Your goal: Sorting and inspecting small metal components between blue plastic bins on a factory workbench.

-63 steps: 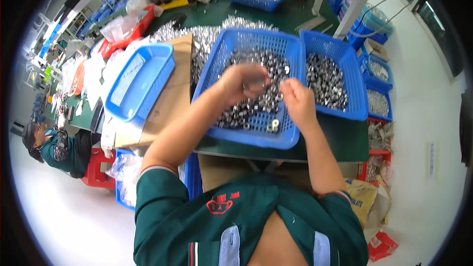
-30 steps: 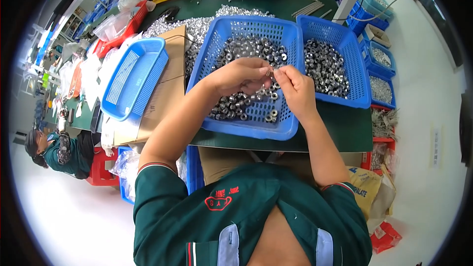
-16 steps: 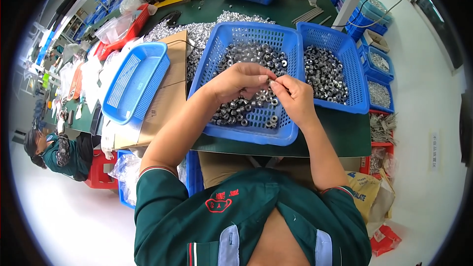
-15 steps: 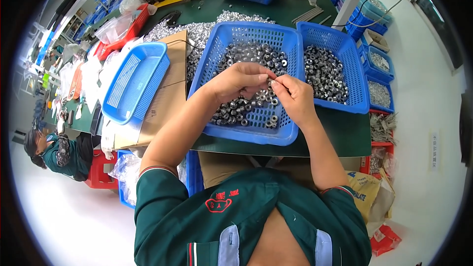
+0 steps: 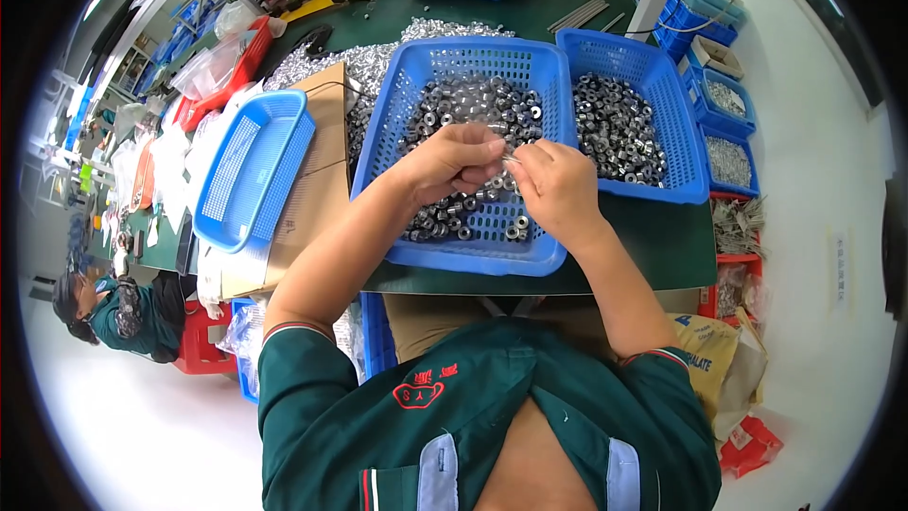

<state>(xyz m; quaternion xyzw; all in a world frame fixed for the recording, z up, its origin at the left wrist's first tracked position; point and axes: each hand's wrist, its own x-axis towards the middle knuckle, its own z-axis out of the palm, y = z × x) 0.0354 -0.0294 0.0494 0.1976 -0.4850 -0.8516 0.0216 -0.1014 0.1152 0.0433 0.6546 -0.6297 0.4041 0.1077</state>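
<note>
Over the middle blue perforated basket (image 5: 473,257), my two hands meet with fingertips close together. My left hand (image 5: 452,163) is closed in a pinch, thumb against forefinger. My right hand (image 5: 560,187) also pinches, its thumb and forefinger pointing at the left fingertips. A thin, shiny bit shows between them, too small to name. Beneath the hands, short shiny metal rings (image 5: 443,220) lie loose in the basket, partly hidden by my hands and left forearm.
To the right, another blue basket (image 5: 689,156) holds more metal rings (image 5: 615,128). An empty light-blue basket (image 5: 222,191) rests on cardboard (image 5: 317,185) at left. Small silver parts (image 5: 378,61) are heaped behind. A co-worker (image 5: 123,308) sits far left.
My right hand has turned so more of its back shows, and its fingertips have shifted slightly left. The left hand stays pinched. The whole view has shifted slightly.
</note>
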